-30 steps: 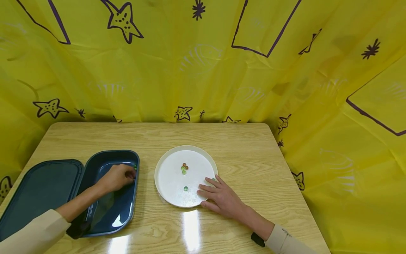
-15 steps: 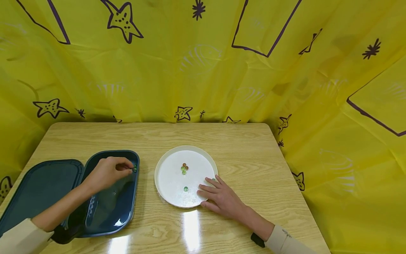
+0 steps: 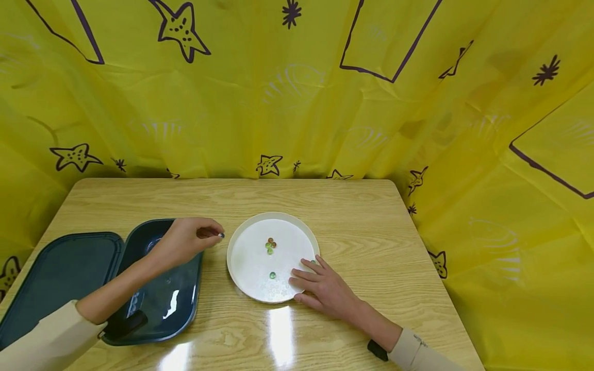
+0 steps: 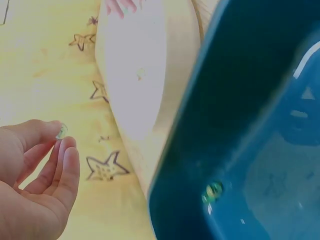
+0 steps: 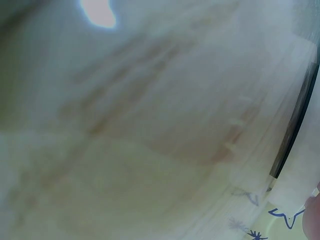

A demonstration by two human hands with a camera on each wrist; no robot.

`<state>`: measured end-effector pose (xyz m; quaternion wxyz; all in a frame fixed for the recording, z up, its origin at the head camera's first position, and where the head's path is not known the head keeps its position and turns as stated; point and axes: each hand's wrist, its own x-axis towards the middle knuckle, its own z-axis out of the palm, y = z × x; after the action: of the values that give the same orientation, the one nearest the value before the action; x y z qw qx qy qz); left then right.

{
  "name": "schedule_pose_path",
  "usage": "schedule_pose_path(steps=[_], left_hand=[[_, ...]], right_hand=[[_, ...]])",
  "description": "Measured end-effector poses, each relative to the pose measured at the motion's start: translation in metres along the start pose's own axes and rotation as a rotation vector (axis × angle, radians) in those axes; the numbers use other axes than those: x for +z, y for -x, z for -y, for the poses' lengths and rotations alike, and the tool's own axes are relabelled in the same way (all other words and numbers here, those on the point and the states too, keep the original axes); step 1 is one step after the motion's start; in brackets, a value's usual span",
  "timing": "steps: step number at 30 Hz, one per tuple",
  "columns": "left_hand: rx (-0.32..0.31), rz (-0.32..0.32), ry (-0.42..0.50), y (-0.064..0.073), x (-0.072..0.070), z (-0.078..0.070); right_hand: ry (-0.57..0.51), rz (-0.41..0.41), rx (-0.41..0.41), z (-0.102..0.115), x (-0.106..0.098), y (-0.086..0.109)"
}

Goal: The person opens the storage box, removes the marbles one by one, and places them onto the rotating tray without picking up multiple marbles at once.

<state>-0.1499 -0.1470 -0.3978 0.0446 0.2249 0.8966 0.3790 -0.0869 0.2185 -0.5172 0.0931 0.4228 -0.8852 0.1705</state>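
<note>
My left hand (image 3: pixel 185 239) pinches a small glass marble (image 4: pixel 61 131) between thumb and fingertips. It hangs over the table between the dark blue box (image 3: pixel 160 330) and the round white plate (image 3: pixel 246 263). In the left wrist view, green marbles (image 4: pixel 213 192) lie in a corner of the box. A cluster of brown and light green marbles (image 3: pixel 270 245) sits on the plate, with a lone green marble (image 3: pixel 272 275) nearer the front. My right hand (image 3: pixel 327 289) rests at the plate's right rim, fingers spread over it. Another green marble (image 3: pixel 313 262) shows by its fingertips.
A dark lid-like panel (image 3: pixel 60 283) lies left of the box, against its edge. The wooden table (image 3: pixel 371 247) carries everything. A yellow curtain (image 3: pixel 297 103) with drawn starfish hangs behind and at the sides.
My left hand has risen out of the box and moved right past its rim, carrying a marble. The right hand and the marbles on the plate have stayed put.
</note>
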Motion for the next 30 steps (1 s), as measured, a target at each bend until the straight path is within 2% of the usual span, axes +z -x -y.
schedule_pose_path(steps=[5, 15, 23, 30], left_hand=[[0.018, 0.04, 0.035, -0.015, 0.015, -0.006], [0.035, 0.099, 0.084, -0.04, 0.043, -0.005], [0.078, 0.127, 0.092, -0.058, 0.066, -0.008], [0.115, 0.173, 0.068, -0.067, 0.087, -0.01]], right_hand=[[0.002, -0.003, -0.006, 0.0, 0.0, 0.0], [0.004, -0.004, -0.004, 0.001, 0.0, 0.0], [0.008, -0.014, -0.015, -0.001, 0.0, 0.0], [0.013, -0.006, -0.013, -0.001, 0.0, 0.0]])
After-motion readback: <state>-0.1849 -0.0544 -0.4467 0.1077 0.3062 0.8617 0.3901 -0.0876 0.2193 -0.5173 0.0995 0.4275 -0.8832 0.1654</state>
